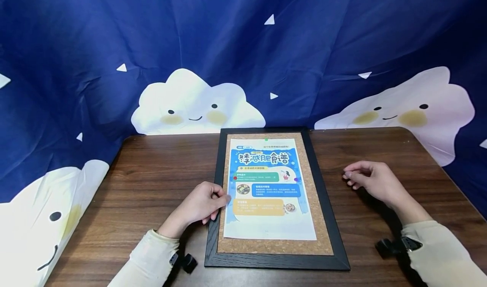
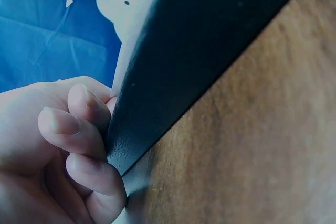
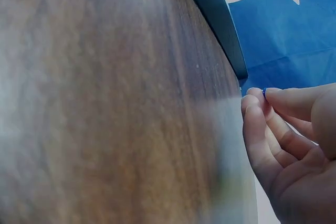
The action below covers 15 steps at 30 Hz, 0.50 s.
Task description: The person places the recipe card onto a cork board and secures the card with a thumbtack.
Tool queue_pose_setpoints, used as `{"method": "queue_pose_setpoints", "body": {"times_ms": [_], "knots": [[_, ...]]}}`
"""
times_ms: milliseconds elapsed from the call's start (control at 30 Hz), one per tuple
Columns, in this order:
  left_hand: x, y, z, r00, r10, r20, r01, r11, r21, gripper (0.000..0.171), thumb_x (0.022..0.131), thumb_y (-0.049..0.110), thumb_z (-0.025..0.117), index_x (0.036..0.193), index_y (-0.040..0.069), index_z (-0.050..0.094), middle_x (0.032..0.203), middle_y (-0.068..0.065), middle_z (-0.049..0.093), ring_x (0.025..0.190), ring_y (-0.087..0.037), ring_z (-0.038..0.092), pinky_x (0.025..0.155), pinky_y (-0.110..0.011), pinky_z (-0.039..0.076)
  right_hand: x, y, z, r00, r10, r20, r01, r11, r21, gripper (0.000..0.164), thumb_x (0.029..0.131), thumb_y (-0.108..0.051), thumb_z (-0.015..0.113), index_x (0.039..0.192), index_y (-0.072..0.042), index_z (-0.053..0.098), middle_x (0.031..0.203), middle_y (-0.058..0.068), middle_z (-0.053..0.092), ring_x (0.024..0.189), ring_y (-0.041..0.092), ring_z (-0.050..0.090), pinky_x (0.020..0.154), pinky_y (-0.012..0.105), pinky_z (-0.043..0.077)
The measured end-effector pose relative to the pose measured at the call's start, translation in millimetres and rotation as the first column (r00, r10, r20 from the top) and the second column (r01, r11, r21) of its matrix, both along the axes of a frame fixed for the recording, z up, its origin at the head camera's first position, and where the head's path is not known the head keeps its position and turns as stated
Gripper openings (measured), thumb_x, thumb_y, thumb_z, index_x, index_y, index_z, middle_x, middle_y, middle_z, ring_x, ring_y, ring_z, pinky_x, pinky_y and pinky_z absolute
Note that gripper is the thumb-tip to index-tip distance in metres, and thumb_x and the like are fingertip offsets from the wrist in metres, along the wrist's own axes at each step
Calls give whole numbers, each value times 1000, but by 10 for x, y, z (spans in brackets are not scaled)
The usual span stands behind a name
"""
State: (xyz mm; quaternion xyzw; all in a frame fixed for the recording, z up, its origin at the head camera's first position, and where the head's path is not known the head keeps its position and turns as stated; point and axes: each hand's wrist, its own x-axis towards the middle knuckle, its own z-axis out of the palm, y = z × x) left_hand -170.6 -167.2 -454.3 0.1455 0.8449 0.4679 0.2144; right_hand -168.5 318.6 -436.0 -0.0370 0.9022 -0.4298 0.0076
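Note:
A black-framed corkboard lies flat on the table with a printed poster on it. Push pins sit on the poster: a green one at the top, a red one at the left and a purple one at the right. My left hand grips the board's left side, thumb over the frame toward the poster's edge, fingers curled against the frame's side wall. Right of the board, my right hand pinches a tiny blue push pin between thumb and fingertips, mostly hidden by them.
The brown wooden table extends on both sides of the board. Behind it hangs a dark blue curtain with smiling white clouds, close to the table's back edge. Both wrists wear small black cameras.

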Motion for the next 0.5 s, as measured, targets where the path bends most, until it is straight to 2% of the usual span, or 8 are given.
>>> {"method": "queue_pose_setpoints", "body": {"times_ms": [500], "knots": [[-5,9,-15,1000,5,-10,-5,1000,-4,24,106,19,66,83,11,70,47,4,54,32,-6,41,36,-22,35,157,-85,45,999,-2,-32,2,1000,0,18,105,2,64,119,10,72,94,9,81,74,6,71,63,28,62]]}}
